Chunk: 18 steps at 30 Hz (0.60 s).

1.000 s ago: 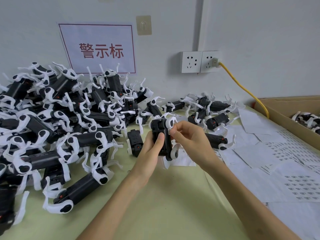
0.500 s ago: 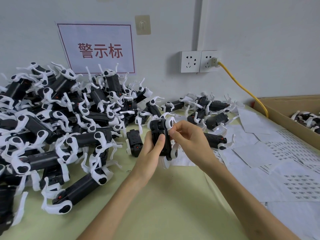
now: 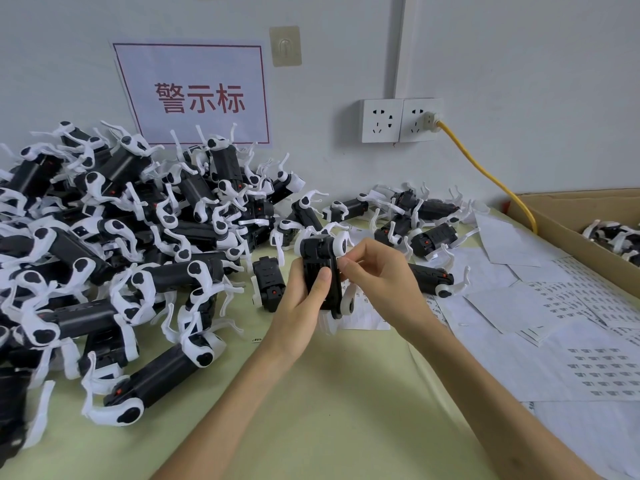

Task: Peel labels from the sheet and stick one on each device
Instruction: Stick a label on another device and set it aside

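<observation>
The left-hand grip [image 3: 301, 303] clasps an upright black-and-white plastic device [image 3: 317, 258]. The right-hand grip [image 3: 377, 275], at its right edge, pinches an apparent white label [image 3: 343, 262].

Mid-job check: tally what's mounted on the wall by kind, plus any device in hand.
Sign: 1
Hook: 1
Sockets: 2
Plug with yellow cable: 1
Device, gripped by left hand, right hand pinching its edge: 1
Total: 6
</observation>
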Motion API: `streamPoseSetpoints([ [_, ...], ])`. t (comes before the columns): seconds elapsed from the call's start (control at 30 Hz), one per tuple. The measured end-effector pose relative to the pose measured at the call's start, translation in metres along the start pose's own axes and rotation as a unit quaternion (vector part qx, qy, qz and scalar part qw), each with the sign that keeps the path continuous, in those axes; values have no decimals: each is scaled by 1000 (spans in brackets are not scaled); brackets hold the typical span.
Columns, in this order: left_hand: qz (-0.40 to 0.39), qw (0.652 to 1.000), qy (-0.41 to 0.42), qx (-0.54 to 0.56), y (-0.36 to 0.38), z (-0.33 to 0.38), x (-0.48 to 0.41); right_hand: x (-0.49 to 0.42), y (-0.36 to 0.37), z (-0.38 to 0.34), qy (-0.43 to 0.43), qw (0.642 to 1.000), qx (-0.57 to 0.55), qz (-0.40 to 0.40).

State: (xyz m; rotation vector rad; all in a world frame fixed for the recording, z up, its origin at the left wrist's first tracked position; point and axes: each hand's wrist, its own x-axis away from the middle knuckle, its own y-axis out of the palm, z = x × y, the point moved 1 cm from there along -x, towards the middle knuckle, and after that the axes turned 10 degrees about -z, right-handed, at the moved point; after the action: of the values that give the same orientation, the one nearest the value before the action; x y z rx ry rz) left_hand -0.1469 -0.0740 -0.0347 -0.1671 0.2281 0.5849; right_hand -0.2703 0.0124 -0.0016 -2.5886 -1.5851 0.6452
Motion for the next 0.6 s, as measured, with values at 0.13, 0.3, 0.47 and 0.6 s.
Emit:
streamPoseSetpoints([
  [0.13, -7, 1000, 5, 12, -1, 0, 1, -1, -2, 2, 18, 1000, -4, 2],
  [0.3, -18, 999, 20, 17, -2, 2, 3, 1, -5, -1, 41, 999, -32, -1],
  [0.47, -18, 999, 34, 27, -1, 6, 3, 1, -4, -2, 48, 997, -55, -10],
  [0.6, -17, 997, 18, 68, -1, 8, 4, 1, -4, -1, 48, 996, -71, -24],
])
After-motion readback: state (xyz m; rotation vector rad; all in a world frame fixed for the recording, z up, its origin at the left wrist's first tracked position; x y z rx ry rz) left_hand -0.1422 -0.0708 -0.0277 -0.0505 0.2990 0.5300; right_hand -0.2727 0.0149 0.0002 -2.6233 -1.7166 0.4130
